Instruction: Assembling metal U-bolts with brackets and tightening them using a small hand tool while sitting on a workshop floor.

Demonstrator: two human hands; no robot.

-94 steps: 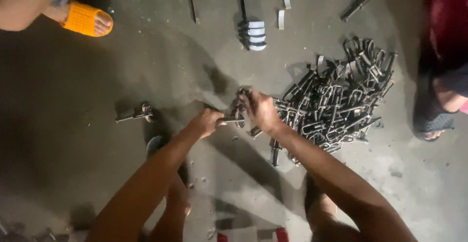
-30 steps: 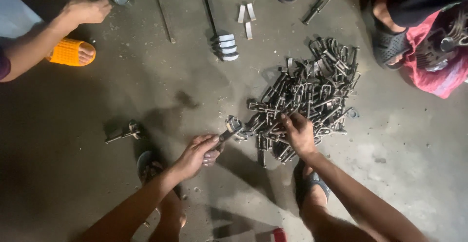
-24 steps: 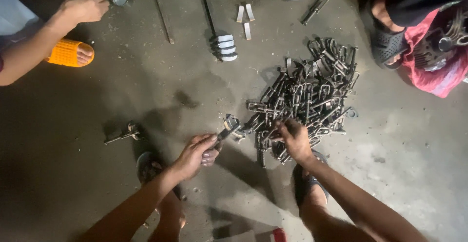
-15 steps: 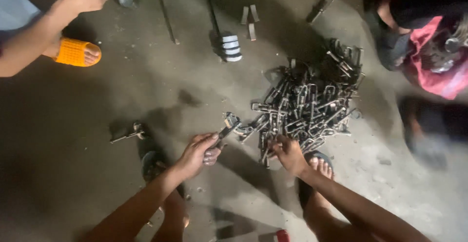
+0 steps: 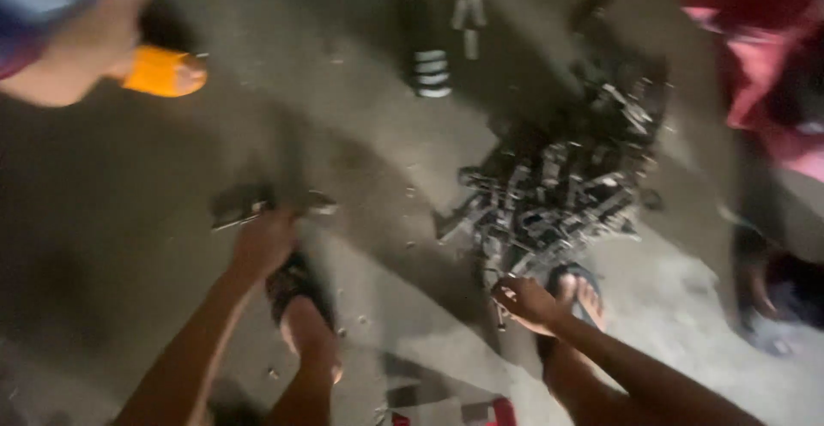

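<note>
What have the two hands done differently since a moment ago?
The left hand swung out leftward to the small metal piece lying apart on the floor. The right hand drew back to the near edge of the heap of metal parts. The heap and orange sandal stayed put.

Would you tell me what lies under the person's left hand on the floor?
The left hand is on small metal parts lying on the concrete floor. The picture is blurred, and the hand covers part of them, so their shape and the grip stay unclear.

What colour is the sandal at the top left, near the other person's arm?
Orange. The sandal shows in the head view, somewhat blurred.
</note>
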